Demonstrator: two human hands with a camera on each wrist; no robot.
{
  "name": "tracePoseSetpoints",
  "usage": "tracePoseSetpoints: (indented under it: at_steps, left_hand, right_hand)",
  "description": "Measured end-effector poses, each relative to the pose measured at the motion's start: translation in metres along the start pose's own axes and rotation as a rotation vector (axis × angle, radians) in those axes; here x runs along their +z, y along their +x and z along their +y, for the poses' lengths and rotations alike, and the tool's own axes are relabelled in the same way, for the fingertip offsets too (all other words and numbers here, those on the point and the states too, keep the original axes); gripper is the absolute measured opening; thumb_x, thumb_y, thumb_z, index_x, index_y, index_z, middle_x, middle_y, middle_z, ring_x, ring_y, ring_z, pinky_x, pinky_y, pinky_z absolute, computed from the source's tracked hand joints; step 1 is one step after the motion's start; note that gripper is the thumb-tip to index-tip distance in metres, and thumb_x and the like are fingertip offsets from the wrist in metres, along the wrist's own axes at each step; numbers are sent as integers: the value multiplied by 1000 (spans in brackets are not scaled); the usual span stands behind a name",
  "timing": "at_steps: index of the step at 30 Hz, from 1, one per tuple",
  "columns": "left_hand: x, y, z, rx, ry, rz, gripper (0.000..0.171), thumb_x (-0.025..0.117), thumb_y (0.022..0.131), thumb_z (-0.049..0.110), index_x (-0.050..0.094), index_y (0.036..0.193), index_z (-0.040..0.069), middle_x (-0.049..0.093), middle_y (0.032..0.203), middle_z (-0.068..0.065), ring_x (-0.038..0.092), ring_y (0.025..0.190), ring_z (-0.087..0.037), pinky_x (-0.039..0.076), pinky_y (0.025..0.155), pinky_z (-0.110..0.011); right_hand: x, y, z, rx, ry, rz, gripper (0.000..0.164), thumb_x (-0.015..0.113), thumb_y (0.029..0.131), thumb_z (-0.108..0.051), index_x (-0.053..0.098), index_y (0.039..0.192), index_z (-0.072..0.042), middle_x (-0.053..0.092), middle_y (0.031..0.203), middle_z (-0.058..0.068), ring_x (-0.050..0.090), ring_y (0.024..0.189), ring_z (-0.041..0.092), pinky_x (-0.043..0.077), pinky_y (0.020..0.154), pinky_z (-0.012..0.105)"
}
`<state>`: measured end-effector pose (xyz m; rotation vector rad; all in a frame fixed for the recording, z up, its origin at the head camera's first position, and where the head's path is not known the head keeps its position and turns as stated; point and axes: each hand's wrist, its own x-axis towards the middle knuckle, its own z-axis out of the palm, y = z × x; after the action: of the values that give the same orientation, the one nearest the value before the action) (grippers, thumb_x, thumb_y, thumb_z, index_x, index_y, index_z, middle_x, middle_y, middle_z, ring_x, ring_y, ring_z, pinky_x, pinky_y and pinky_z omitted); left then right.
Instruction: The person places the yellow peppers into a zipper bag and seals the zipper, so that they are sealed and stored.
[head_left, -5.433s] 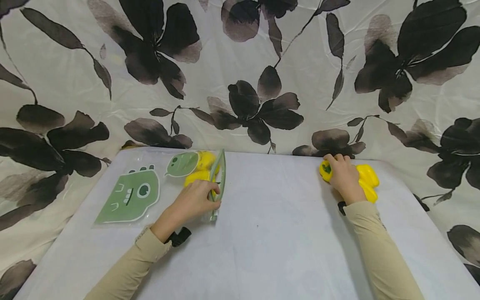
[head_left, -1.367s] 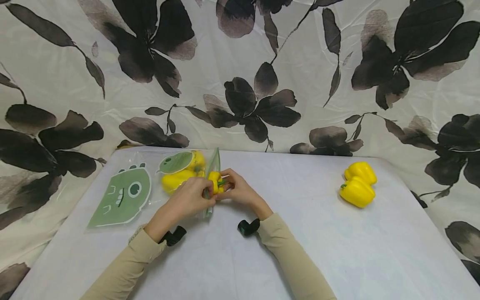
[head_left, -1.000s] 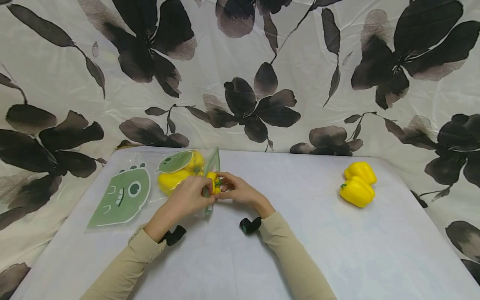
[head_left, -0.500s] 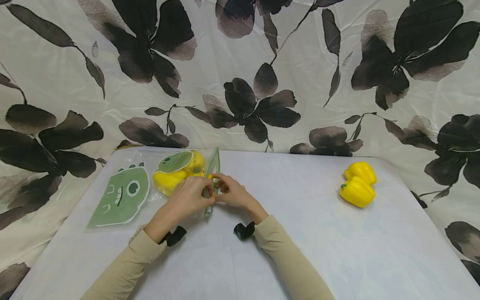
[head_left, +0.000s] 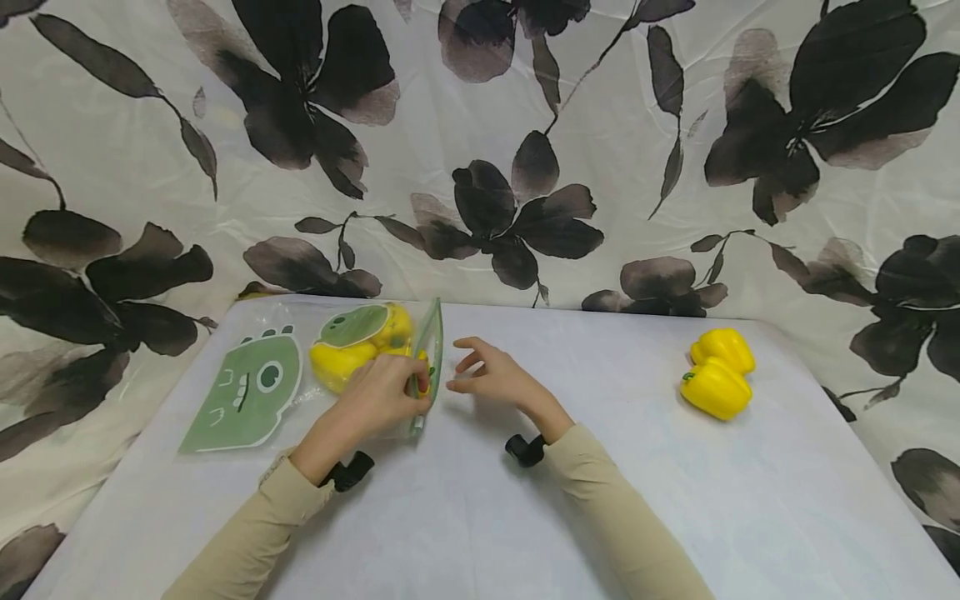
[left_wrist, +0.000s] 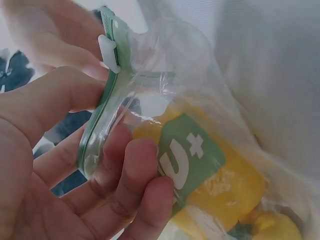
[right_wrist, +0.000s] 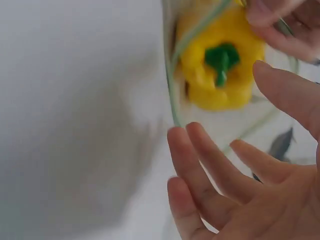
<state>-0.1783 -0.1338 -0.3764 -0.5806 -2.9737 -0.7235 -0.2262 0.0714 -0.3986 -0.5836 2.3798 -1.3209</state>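
My left hand (head_left: 386,385) pinches the green-edged mouth of a clear zip bag (left_wrist: 200,60), whose white slider (left_wrist: 107,52) shows in the left wrist view. A yellow bell pepper (right_wrist: 220,75) with a green stem sits just inside the mouth in the right wrist view. Further in, more yellow peppers (head_left: 337,364) lie under the bag's printed film. My right hand (head_left: 504,382) is just right of the mouth, fingers spread and holding nothing. Two yellow bell peppers (head_left: 716,387) rest together on the right of the table.
The bag's left part bears a green cartoon monster print (head_left: 258,387) and lies flat on the white-covered table (head_left: 570,500). Behind the table's far edge hangs a floral cloth (head_left: 420,125).
My right hand took a pepper from the right group, carried it left and pushed it into the bag. It has let go and drawn back rightward. My left hand keeps holding the mouth.
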Motion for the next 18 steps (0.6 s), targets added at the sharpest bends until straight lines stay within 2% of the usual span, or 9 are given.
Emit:
tracePoseSetpoints:
  at_steps: [8,18]
  left_hand:
    - [0,-1,0,-8,3,5,13,77,77,14,64,74,16,56,65,5,49,56,-12,40,53,-29]
    - [1,-1,0,2,5,9,13,76,77,13,64,74,16,56,64,5,48,55,-11,40,52,-29]
  right_hand:
    - [-68,-45,-4,-39,-290,106,59,71,91,-21,45,143,-6,61,125,20,62,107,33,50,89,47]
    - [-153,-121,7,-56,-638,395,51,72,90,-18,53,135,-1,60,122,22,60,106,40,47,85,55]
